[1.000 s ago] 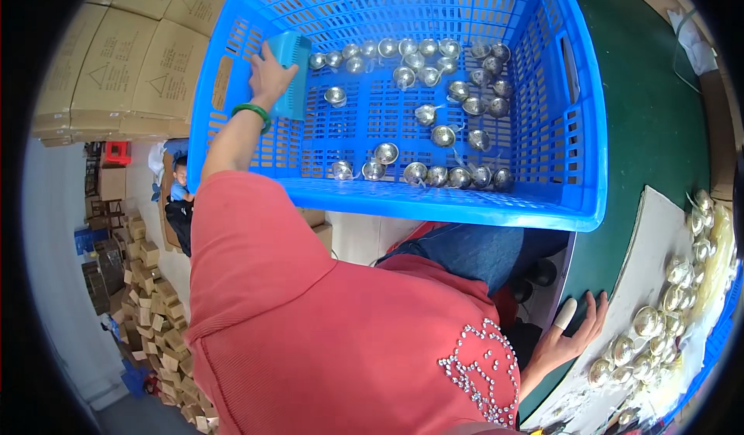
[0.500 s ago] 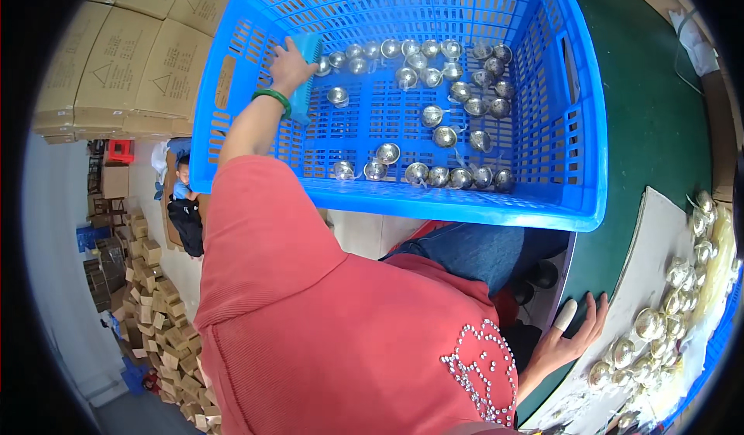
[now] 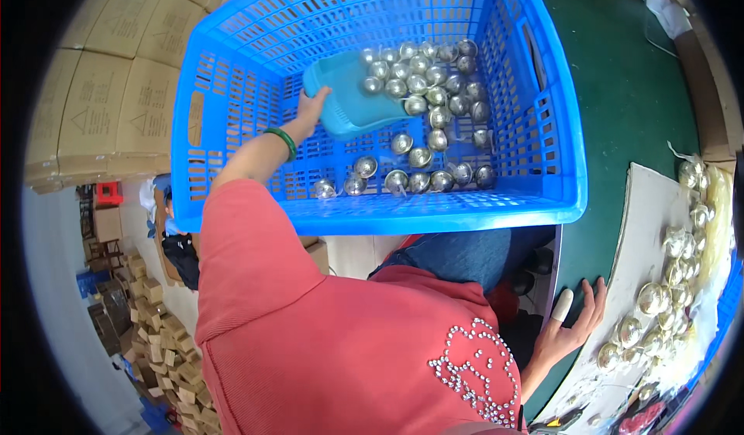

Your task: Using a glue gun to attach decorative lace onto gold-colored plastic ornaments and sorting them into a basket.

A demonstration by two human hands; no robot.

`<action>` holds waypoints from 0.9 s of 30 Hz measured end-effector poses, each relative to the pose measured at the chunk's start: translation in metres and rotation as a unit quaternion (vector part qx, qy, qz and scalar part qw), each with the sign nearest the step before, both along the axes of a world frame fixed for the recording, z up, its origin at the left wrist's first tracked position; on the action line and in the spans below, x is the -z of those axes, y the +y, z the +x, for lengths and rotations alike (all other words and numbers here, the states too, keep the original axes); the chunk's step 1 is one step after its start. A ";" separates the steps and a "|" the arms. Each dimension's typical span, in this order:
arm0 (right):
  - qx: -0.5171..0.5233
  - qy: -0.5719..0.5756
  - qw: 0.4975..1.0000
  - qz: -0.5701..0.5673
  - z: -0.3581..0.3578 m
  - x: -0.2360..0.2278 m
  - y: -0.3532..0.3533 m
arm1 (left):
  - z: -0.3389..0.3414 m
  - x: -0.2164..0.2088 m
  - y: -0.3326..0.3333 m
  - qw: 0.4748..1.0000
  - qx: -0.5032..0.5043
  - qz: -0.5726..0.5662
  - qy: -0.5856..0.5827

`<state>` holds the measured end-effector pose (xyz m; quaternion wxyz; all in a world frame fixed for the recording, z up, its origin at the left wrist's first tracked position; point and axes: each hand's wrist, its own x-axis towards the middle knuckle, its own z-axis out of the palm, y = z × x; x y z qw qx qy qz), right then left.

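My left hand (image 3: 312, 112), with a green bangle on its wrist, grips the near-left rim of a teal plastic basket (image 3: 360, 98). That shallow basket lies tilted inside a large blue slatted crate (image 3: 372, 224). Round silvery metal balls (image 3: 418, 84) crowd against the basket's right side; others are spread over the crate's bottom. Whether some still lie inside the basket is hard to tell. My right hand (image 3: 570, 326), a white cover on its thumb, rests with fingers apart at the edge of the green table (image 3: 589, 280), holding nothing.
At right, more silvery balls (image 3: 655, 299) lie on a grey board (image 3: 620, 280) beside clear plastic bags. Pliers (image 3: 559, 419) lie at the lower edge. Stacked cartons (image 3: 97, 101) stand at left, with a heap of small boxes (image 3: 167, 334) below. Another person is partly visible behind the crate.
My left hand has moved right and slightly down with the teal basket, which now lies flatter towards the balls. The balls have bunched together at right. My right hand stays put.
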<state>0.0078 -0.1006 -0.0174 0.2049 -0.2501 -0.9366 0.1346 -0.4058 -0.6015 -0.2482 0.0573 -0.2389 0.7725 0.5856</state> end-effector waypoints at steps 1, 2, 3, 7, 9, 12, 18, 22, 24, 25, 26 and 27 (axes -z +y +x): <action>0.009 0.001 1.000 0.003 0.000 0.000 0.000 | -0.001 0.008 0.018 1.000 -0.003 0.008 -0.002; 0.006 -0.001 1.000 0.001 -0.001 -0.001 -0.001 | -0.005 0.015 0.028 1.000 -0.007 0.016 -0.004; 0.004 -0.004 1.000 -0.001 -0.001 -0.002 -0.001 | -0.013 0.024 0.035 0.998 0.044 0.054 0.005; 0.017 -0.009 1.000 0.009 -0.003 -0.002 -0.003 | -0.033 0.047 0.099 0.985 0.125 0.110 0.052; 0.020 -0.014 1.000 0.010 -0.002 -0.001 -0.002 | -0.035 0.045 0.146 0.981 0.123 0.147 0.042; 0.023 -0.017 1.000 0.005 -0.004 -0.003 -0.005 | -0.042 0.068 0.168 0.970 0.115 0.209 0.054; 0.035 -0.027 0.999 -0.004 -0.001 -0.003 -0.007 | -0.050 0.050 0.184 0.965 0.112 0.237 -0.028; 0.037 -0.028 0.999 -0.007 -0.006 -0.003 -0.006 | -0.051 0.047 0.173 0.919 0.116 0.353 -0.132; 0.034 -0.027 0.999 -0.007 -0.006 -0.005 -0.007 | -0.043 0.039 0.172 0.913 0.128 0.362 -0.135; 0.036 -0.029 0.999 -0.008 -0.005 -0.006 -0.008 | -0.042 0.032 0.170 0.908 0.127 0.375 -0.138; 0.032 -0.024 0.999 -0.006 -0.006 -0.004 -0.008 | -0.043 0.019 0.172 0.902 0.127 0.388 -0.139; 0.029 -0.017 0.999 -0.004 -0.006 -0.004 -0.008 | -0.039 0.010 0.174 0.908 0.119 0.386 -0.114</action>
